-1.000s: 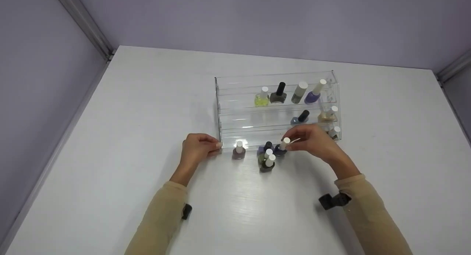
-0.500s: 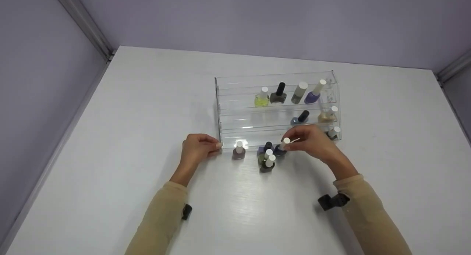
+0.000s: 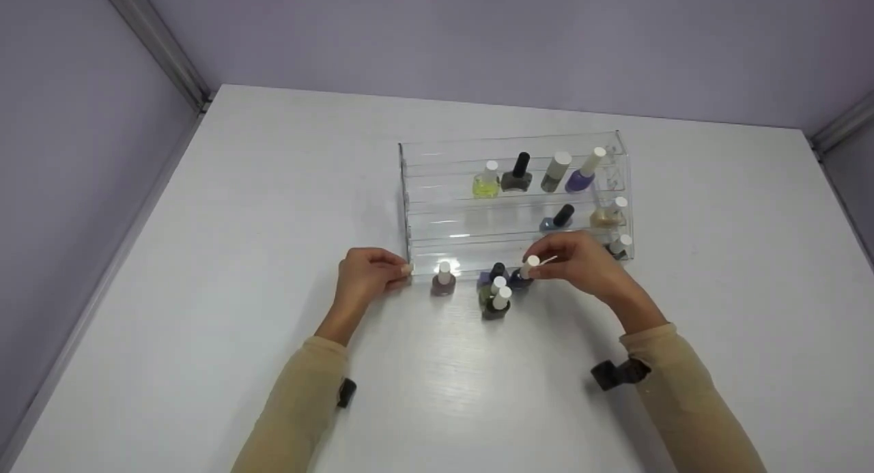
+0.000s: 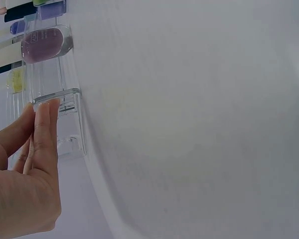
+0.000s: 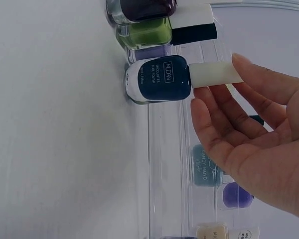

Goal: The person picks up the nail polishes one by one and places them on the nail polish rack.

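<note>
My right hand (image 3: 577, 265) pinches the white cap of a dark blue nail polish bottle (image 5: 165, 78), which stands upright at the front of a clear stepped display rack (image 3: 437, 220). At the rack's front left corner, my left hand (image 3: 369, 275) pinches the edge of the side panel, between thumb and fingers in the left wrist view. Beside the dark blue bottle cluster a green bottle (image 5: 149, 33), a very dark bottle (image 3: 496, 309) and a purple bottle with a black cap (image 3: 498, 271). A mauve bottle (image 4: 46, 45) with a white cap stands alone nearer my left hand.
On the rack's upper tier stand a yellow bottle (image 3: 485, 185), a grey-brown one (image 3: 516, 180), a white-capped one (image 3: 556, 171) and a violet one (image 3: 580, 180). Lower down are a light blue bottle (image 3: 556, 222) and a beige one (image 3: 604, 218). A white table (image 3: 273, 186) lies beneath, with walls behind.
</note>
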`<state>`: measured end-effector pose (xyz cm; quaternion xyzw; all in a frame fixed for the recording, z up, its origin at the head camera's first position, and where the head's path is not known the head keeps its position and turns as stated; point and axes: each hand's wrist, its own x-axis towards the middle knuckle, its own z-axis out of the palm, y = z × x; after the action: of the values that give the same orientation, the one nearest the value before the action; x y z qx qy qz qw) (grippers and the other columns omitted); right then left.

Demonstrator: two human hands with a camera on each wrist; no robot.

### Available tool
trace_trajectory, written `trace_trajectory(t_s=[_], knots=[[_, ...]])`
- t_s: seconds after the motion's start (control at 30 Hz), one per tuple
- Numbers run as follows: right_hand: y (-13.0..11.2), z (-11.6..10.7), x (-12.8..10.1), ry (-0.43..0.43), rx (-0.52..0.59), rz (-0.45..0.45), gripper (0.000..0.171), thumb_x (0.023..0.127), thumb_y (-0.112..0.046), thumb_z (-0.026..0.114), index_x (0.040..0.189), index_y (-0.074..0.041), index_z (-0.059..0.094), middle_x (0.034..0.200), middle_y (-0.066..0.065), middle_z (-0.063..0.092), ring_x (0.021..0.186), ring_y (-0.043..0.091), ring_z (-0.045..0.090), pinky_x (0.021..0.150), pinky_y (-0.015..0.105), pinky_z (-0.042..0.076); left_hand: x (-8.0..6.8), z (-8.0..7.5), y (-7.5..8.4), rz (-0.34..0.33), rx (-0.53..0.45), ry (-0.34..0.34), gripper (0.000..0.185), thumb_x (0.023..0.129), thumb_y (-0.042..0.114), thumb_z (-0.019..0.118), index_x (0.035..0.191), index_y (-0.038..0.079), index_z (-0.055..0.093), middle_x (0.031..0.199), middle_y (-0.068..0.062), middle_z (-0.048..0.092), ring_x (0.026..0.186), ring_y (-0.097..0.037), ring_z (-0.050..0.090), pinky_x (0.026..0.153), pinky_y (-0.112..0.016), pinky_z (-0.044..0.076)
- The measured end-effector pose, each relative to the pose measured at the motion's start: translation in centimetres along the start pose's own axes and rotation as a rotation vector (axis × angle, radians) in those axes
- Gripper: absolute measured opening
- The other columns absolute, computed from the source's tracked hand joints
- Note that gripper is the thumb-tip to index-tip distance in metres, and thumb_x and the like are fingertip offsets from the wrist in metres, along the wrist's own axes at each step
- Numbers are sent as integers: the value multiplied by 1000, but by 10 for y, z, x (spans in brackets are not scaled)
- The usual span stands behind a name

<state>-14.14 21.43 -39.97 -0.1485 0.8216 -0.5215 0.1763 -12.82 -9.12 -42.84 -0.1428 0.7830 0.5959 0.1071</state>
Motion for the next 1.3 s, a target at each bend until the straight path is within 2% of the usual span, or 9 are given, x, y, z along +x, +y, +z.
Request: trace_trajectory(t_s=[0.23, 0.6, 1.0, 1.3], knots=[[0, -1, -1, 1, 13, -5, 22, 76, 2, 70, 96, 7, 65, 96, 16, 62, 87, 19, 61, 71, 24, 52, 0, 0, 1, -7, 10, 3, 11, 76, 1, 72, 83, -6, 68, 77, -11, 68, 65, -15, 65, 59, -23, 54], [-1, -2, -1, 9, -28, 17, 20, 77, 2, 69, 96, 5, 65, 95, 15, 62, 88, 24, 60, 70, 23, 51, -1, 0, 1, -11, 6, -4, 11, 76, 1, 72, 83, -6, 68, 78, -11, 67, 66, -14, 65, 63, -26, 55], [-2, -2, -2, 12, -31, 26, 20, 78, 2, 68, 97, 5, 66, 94, 14, 63, 86, 24, 60, 70, 24, 51, 0, -1, 1, -15, -44, -8, 10, 75, -2, 71, 83, -7, 67, 75, -13, 67, 64, -14, 65, 61, -25, 55], [-4, -1, -2, 11, -70, 16, 21, 78, 0, 69, 98, 4, 66, 93, 13, 64, 84, 18, 61, 69, 23, 51, -1, 0, 1, -8, -51, -7, 10, 76, -3, 71, 82, -8, 67, 75, -13, 67, 64, -14, 65, 62, -26, 55]])
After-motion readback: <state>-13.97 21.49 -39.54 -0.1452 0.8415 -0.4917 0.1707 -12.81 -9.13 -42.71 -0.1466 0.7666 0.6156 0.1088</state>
